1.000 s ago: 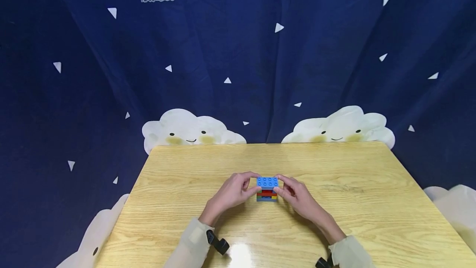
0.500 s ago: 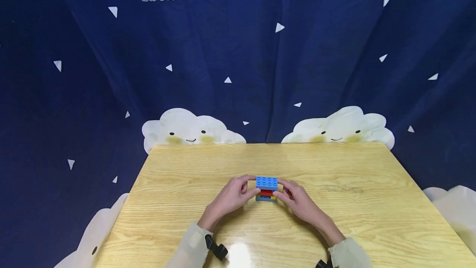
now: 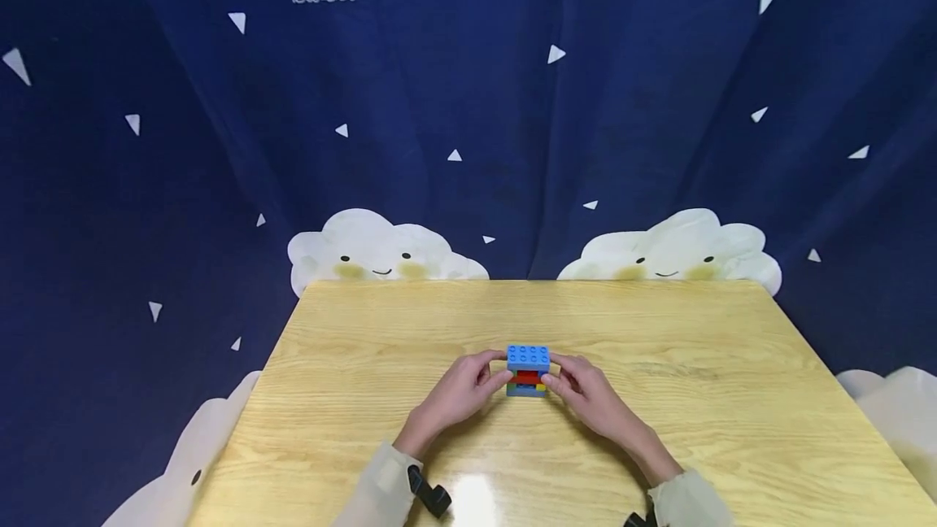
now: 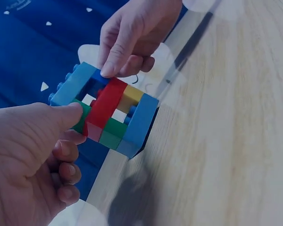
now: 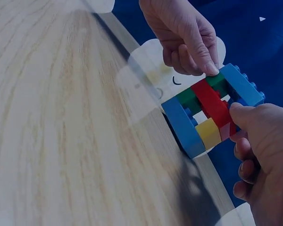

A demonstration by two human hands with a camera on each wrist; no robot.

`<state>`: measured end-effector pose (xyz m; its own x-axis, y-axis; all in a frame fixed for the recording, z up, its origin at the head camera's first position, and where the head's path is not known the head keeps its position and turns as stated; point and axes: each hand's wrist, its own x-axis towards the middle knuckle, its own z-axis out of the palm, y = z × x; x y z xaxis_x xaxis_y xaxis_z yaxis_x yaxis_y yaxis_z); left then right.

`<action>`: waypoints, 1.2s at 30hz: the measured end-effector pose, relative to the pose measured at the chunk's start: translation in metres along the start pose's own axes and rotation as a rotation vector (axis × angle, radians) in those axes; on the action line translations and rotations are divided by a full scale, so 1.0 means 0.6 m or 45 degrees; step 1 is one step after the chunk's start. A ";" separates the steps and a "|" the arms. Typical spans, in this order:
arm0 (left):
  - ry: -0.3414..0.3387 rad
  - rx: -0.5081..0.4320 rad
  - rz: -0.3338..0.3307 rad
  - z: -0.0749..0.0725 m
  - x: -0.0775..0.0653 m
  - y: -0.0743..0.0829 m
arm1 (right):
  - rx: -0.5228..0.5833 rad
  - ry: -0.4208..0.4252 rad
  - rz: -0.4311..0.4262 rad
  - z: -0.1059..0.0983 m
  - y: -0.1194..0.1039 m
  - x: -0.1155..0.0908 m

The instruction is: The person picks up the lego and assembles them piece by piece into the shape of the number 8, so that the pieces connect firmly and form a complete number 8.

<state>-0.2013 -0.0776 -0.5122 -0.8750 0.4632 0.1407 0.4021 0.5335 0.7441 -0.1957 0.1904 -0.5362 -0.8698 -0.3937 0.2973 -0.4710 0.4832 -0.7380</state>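
Observation:
A small stack of toy building bricks stands upright on the table between my two hands. A light blue brick (image 3: 528,355) with studs tops it, and a long red brick (image 4: 105,106) crosses the middle. The base is another blue brick (image 4: 141,123), with a yellow brick (image 5: 208,133) and a green brick (image 4: 112,133) just above. My left hand (image 3: 459,390) pinches the upper green brick (image 5: 218,84) at one end between thumb and forefinger. At the other end, my right hand (image 3: 589,398) pinches a small dark blue brick (image 4: 99,75) under the top one. Gaps show through the stack.
The wooden table (image 3: 351,364) spreads around the stack, its far edge against a dark blue curtain (image 3: 410,88). White cloud shapes (image 3: 388,250) line that edge. Black camera mounts (image 3: 430,493) sit at the wrists.
Both hands have slid slightly down the stack: thumbs and forefingers moved from the top brick's corners to the small bricks below it. The stack stays in place; the head view shifted slightly.

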 end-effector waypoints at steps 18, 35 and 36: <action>0.096 0.039 -0.060 0.014 0.011 -0.022 | -0.168 0.006 0.169 0.046 -0.006 0.019; 0.097 0.074 -0.078 0.027 0.007 -0.036 | -0.258 0.053 0.159 0.065 -0.001 0.028; 0.097 0.073 -0.077 0.026 0.006 -0.036 | -0.255 0.055 0.154 0.065 0.000 0.027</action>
